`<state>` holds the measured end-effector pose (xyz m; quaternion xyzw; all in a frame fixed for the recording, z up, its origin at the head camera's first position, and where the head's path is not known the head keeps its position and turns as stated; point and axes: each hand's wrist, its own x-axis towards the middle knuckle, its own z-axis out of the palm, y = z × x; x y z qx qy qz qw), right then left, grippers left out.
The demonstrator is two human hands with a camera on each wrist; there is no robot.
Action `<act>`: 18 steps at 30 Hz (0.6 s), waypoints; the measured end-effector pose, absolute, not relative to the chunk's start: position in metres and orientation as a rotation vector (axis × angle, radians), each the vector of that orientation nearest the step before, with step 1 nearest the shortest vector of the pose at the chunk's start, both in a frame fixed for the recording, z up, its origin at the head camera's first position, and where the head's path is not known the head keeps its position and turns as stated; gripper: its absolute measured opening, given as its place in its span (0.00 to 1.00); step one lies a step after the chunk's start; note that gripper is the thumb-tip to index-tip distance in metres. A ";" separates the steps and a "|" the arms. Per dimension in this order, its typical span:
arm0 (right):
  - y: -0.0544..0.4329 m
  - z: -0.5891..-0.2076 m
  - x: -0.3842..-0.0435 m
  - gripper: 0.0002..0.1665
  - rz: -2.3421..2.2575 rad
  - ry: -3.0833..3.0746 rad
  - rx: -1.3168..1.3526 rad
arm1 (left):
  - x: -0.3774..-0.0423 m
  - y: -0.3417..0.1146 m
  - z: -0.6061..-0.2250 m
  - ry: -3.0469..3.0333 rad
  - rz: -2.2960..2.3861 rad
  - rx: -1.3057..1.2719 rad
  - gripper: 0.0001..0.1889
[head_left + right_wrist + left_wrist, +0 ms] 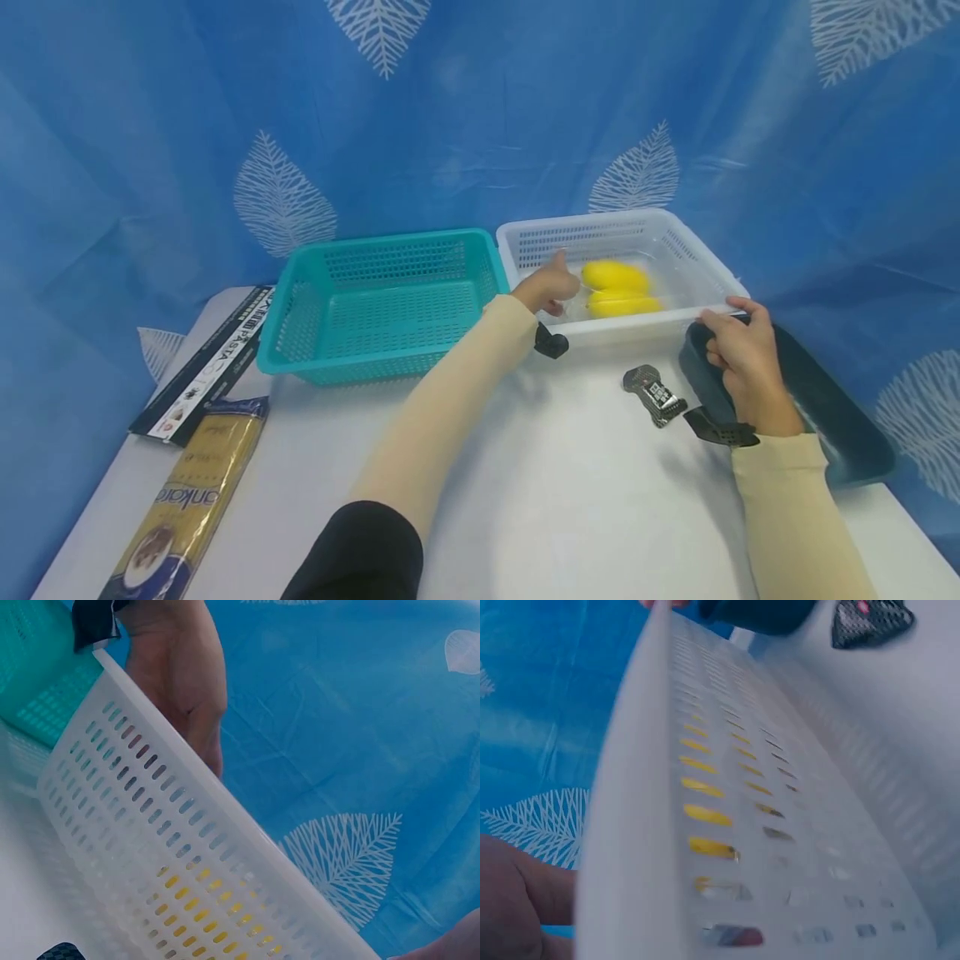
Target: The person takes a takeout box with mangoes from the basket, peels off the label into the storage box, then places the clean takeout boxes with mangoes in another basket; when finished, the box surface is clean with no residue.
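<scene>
My left hand (551, 285) reaches over the near rim into a white slotted basket (622, 331), its index finger extended. Beside its fingers, inside the basket, lie two smooth yellow oblong things (617, 277); their kind is unclear. The right hand (746, 350) holds the basket's near right corner by the rim, thumb and index finger on it. In the left wrist view, the basket wall (727, 772) hides most of the inside, with yellow showing through the slots. The right wrist view has the left hand (184, 682) behind the rim, fingertips hidden.
A teal basket (300, 367) stands left of the white one. Farther left lie a black-and-white pasta box (217, 358) and a golden packet (187, 500). A dark patterned object with a label (655, 395) lies near the right hand; a dark teal tray (847, 425) stands beneath and beyond it.
</scene>
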<state>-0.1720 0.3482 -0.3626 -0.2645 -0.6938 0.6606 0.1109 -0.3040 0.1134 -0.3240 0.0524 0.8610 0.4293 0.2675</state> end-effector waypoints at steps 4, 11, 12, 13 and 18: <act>0.346 -0.361 -0.174 0.38 1.927 -2.048 -0.755 | -0.302 0.113 -0.318 2.422 1.002 0.151 0.42; 0.345 -0.360 -0.178 0.40 1.878 -2.103 -0.770 | -0.286 0.116 -0.321 2.824 0.592 0.241 0.43; 0.345 -0.360 -0.178 0.41 1.889 -2.096 -0.768 | -0.284 0.115 -0.322 2.862 0.566 0.267 0.43; 0.345 -0.360 -0.179 0.40 1.903 -2.081 -0.767 | -0.282 0.114 -0.323 2.894 0.559 0.290 0.42; 0.348 -0.358 -0.177 0.34 1.944 -1.994 -0.765 | -0.272 0.105 -0.318 2.929 0.531 0.506 0.36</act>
